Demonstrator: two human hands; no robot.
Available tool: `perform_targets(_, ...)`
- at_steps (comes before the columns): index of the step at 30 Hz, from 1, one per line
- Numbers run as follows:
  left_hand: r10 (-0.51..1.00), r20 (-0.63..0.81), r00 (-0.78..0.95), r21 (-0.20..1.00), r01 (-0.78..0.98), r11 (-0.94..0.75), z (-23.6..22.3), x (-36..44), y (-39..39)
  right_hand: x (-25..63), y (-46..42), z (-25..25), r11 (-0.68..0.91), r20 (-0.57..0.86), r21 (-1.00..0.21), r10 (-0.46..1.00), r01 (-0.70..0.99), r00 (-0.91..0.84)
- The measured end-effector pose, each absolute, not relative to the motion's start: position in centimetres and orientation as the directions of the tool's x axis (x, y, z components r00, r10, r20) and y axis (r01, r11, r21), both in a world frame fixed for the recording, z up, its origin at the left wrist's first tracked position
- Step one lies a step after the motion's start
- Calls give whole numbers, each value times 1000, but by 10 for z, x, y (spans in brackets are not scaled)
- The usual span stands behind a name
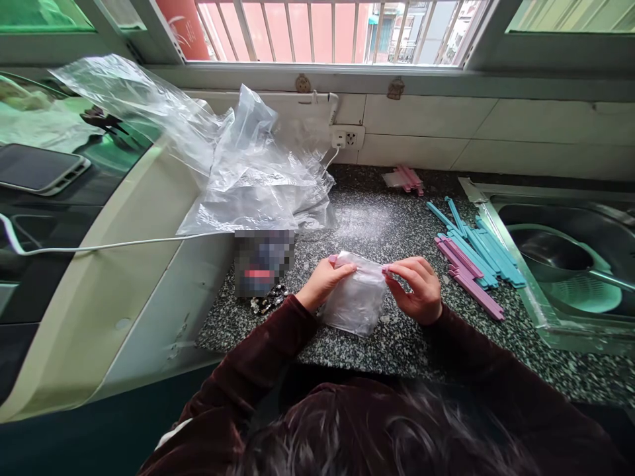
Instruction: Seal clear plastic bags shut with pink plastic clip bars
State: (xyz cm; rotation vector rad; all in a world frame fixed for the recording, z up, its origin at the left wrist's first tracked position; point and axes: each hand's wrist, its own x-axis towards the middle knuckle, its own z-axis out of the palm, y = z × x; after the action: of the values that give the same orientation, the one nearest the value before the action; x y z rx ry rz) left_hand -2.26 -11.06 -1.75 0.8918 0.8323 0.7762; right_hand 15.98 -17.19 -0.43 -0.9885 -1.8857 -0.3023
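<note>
In front of me, over the counter, is a small clear plastic bag (354,304). My left hand (323,283) is closed on its upper left corner, thumb on top, with a bit of pink plastic showing at the fingers. At the upper right corner my right hand (417,289) pinches a small pink end, which looks like part of a pink strip; its middle cannot be made out. To the right lie several pink plastic strips (471,284), resembling bag sealing clips, against a loose pile of teal strips (489,248).
Crumpled clear plastic sheeting (253,178) covers the back left. A pink bundle (409,178) lies near the wall. The sink (540,324) on the right holds a pan (546,248). A white cable (114,246) crosses left, near a phone (37,168). A blurred-out item (262,264) sits beside my left forearm.
</note>
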Motion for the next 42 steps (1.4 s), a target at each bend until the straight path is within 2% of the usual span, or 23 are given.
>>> perform_targets(17, 849, -194, 491, 939, -157, 305, -22, -21, -112, 156, -170, -7, 624, 771, -92, 538, 776, -341)
perform_targets(27, 845, -216, 489, 946, -111, 306, -24, -22, -110, 153, -169, -12, 589, 708, -121, 616, 799, -347)
perform_targets(34, 796, -222, 563, 943, -83, 321, -18, -26, -110, 153, -168, -14, 581, 699, -109, 622, 806, -353)
perform_targets(38, 789, -222, 573, 933, -109, 342, -18, -28, -110, 153, -167, -14, 575, 697, -101, 623, 812, -355)
perform_targets(42, 833, -233, 501, 914, -179, 364, -23, -27, -107, 153, -166, -15, 571, 693, -107, 630, 814, -351)
